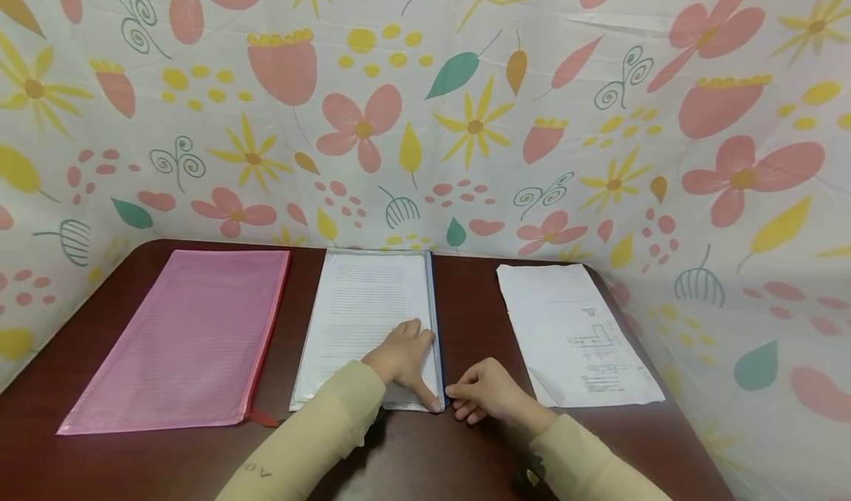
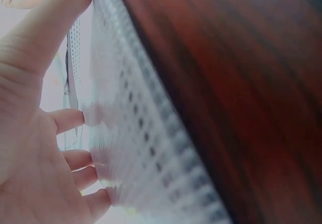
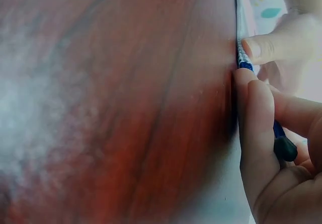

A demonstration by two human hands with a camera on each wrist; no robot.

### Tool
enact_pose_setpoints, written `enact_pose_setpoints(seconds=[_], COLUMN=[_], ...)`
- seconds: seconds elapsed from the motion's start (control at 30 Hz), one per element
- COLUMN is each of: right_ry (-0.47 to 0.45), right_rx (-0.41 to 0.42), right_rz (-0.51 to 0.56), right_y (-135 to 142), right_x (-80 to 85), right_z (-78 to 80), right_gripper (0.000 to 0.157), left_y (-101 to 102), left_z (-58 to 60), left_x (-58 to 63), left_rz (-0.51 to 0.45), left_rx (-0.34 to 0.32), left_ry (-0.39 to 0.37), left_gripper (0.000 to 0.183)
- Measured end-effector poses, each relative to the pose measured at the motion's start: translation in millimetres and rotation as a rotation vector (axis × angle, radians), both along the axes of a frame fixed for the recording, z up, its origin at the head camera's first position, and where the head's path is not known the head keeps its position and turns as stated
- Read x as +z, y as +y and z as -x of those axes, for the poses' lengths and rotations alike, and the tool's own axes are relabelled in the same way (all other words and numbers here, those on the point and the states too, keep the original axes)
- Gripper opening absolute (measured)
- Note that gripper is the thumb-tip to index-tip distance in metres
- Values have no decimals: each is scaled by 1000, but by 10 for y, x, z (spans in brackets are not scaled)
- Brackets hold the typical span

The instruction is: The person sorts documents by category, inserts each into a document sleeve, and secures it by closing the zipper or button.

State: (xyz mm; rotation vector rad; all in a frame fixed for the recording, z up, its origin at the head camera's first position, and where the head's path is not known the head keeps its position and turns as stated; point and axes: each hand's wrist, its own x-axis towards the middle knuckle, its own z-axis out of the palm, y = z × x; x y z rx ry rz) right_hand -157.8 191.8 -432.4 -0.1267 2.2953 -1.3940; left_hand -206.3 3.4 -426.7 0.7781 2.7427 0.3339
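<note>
two bare hands are busy at a clear folder, which lies flat in the middle of the dark red-brown worktop, lines of print showing through its front. a blue strip runs down its right edge. the left hand rests on the folder's right side with its fingers spread, the thumb reaching down to the near right corner. just beside that corner, the right hand has its thumb and forefinger pinching the end of the blue strip. a dark tip pokes out among those fingers, and i cannot tell what it is.

over to the left, apart from the clear folder, a pink folder lies flat, with a red edge and a red tab sticking out at its near right corner. to the right of the hands lies a white sheet, bearing a line drawing and some print. cream sleeves cover both arms, and a flowered cloth hangs behind the worktop.
</note>
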Motion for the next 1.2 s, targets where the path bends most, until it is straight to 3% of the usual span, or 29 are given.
enact_pose_setpoints(seconds=[1.2], right_ry=[-57], right_rx=[-172], right_rz=[34], right_y=[-106], right_x=[7], right_z=[274], right_gripper=[20], left_y=[18], left_z=[14], left_x=[-4], left_rz=[57], left_rx=[16], left_ry=[-24], left_gripper=[125])
